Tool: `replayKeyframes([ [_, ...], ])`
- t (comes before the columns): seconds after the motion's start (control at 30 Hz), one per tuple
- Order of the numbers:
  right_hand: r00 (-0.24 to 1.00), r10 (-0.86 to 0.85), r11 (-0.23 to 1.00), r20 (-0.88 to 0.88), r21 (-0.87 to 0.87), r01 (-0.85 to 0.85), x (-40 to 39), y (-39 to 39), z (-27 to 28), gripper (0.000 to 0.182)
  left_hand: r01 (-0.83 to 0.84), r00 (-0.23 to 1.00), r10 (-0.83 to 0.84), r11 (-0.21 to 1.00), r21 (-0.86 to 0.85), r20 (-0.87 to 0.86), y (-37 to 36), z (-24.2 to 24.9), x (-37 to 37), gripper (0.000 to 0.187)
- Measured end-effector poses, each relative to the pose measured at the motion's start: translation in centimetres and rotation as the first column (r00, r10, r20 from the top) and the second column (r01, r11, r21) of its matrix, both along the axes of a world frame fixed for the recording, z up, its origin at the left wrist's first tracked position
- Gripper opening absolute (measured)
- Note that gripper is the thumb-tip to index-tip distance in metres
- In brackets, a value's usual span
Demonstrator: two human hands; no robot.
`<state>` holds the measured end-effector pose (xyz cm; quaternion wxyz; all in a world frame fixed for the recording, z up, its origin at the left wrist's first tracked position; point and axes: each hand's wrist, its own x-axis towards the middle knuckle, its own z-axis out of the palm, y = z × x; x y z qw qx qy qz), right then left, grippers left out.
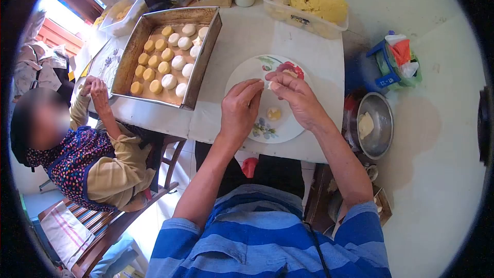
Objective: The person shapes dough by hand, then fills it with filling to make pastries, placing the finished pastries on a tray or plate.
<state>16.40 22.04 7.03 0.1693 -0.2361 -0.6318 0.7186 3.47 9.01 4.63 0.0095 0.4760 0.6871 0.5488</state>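
Note:
Over a round white plate (239,76) with floral prints, my left hand (240,108) and my right hand (298,98) meet near its middle. The right thumb and fingers pinch a small piece of white dough (270,85). My left fingers are pressed together beside it; whether they hold anything is hidden. A small pale yellow round piece (274,114) lies on the plate between my wrists. Left of the plate, a square metal tray (205,59) holds several yellow rounds and several smooth white balls.
At the left, a co-worker (110,159) sits with both hands at the table edge (329,155). A plastic container (309,24) of yellow dough stands at the back. On the right are a blue bin (363,72) and a metal bowl (382,133) with white dough.

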Motion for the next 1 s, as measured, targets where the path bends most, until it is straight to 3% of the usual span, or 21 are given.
replayKeyframes([
  [0.13, 0.997, -0.055, 0.998, -0.060, -0.013, 0.054, 1.4, 0.6, 1.2, 0.023, -0.040, 0.992, 0.028, 0.995, -0.088, -0.126, 0.3, -0.8, -0.9, 0.019],
  [0.2, 0.998, -0.064, 0.994, -0.027, 0.081, 0.066, 2.4, 1.1, 1.0, 0.022, -0.141, 0.940, 0.032, 0.943, -0.300, -0.340, 0.2, -0.9, -1.2, 0.020],
  [0.33, 0.998, -0.027, 0.961, 0.053, 0.277, 0.011, 4.2, 0.5, 0.0, 0.030, 0.025, 0.971, -0.132, 0.886, -0.463, -0.200, -0.2, -0.8, -2.1, 0.029],
  [0.37, 0.998, -0.029, 0.961, 0.053, 0.277, 0.013, 4.6, 0.0, 0.0, 0.030, 0.043, 0.978, -0.127, 0.902, -0.430, -0.167, -0.3, -0.7, -2.1, 0.035],
  [0.43, 0.973, -0.008, 0.855, 0.231, 0.506, -0.113, 5.0, -1.4, 0.6, 0.039, 0.062, 0.983, -0.125, 0.916, -0.396, -0.134, -0.6, -0.1, -1.8, 0.042],
  [0.5, 0.980, -0.008, 0.814, 0.199, 0.570, -0.110, 4.6, -2.2, -0.5, 0.044, -0.061, 0.971, 0.006, 0.974, -0.220, -0.240, -1.1, 0.4, -1.2, 0.050],
  [0.53, 0.989, -0.014, 0.705, 0.145, 0.703, -0.093, 4.3, -2.6, -1.2, 0.045, -0.058, 0.971, 0.003, 0.973, -0.222, -0.239, -1.5, 0.3, -0.9, 0.050],
  [0.57, 0.996, -0.010, 0.575, 0.089, 0.815, -0.067, 4.2, -2.8, -1.6, 0.047, -0.014, 0.997, -0.006, 0.970, -0.245, -0.082, -2.1, 0.3, -0.6, 0.049],
  [0.6, 0.996, -0.012, 0.575, 0.088, 0.815, -0.065, 4.1, -2.9, -1.9, 0.047, 0.032, 0.997, -0.012, 0.965, -0.259, 0.075, -2.6, 0.3, -0.3, 0.048],
  [0.63, 0.991, -0.025, 0.579, 0.131, 0.810, -0.093, 3.9, -3.0, -2.1, 0.049, 0.032, 0.997, -0.013, 0.965, -0.260, 0.074, -3.0, 0.2, 0.1, 0.048],
  [0.7, 0.984, -0.029, 0.583, 0.174, 0.803, -0.124, 3.7, -3.0, -2.1, 0.052, 0.235, 0.817, -0.050, 0.938, -0.253, 0.574, -3.8, 0.0, 0.9, 0.043],
  [0.73, 0.985, -0.030, 0.702, 0.171, 0.705, -0.101, 3.7, -2.9, -2.1, 0.053, 0.229, 0.818, -0.045, 0.940, -0.253, 0.574, -4.1, -0.2, 1.4, 0.043],
  [0.77, 0.985, -0.031, 0.804, 0.171, 0.590, -0.077, 3.6, -2.9, -1.9, 0.054, 0.273, 0.691, -0.079, 0.949, -0.158, 0.718, -4.2, -0.6, 1.9, 0.042],
  [0.8, 0.985, -0.025, 0.803, 0.171, 0.591, -0.083, 3.5, -3.0, -1.4, 0.054, 0.298, 0.539, -0.121, 0.953, -0.055, 0.834, -4.2, -0.4, 2.3, 0.041],
  [0.83, 0.986, -0.045, 0.832, 0.162, 0.552, -0.053, 3.6, -3.3, -0.7, 0.056, 0.293, 0.539, -0.120, 0.955, -0.052, 0.834, -4.1, -0.3, 2.5, 0.041],
  [0.9, 0.985, -0.068, 0.861, 0.160, 0.508, -0.023, 3.8, -3.9, 0.6, 0.059, 0.303, 0.135, -0.209, 0.940, 0.160, 0.969, -4.0, 0.2, 2.9, 0.041],
  [0.93, 0.987, -0.058, 0.856, 0.147, 0.516, -0.027, 3.8, -4.1, 1.1, 0.060, 0.306, 0.133, -0.210, 0.938, 0.162, 0.968, -4.1, 0.2, 2.8, 0.041],
  [1.0, 0.990, -0.050, 0.849, 0.134, 0.527, -0.029, 3.9, -4.1, 2.3, 0.061, 0.274, -0.093, -0.262, 0.921, 0.278, 0.960, -4.2, 0.2, 2.4, 0.041],
])
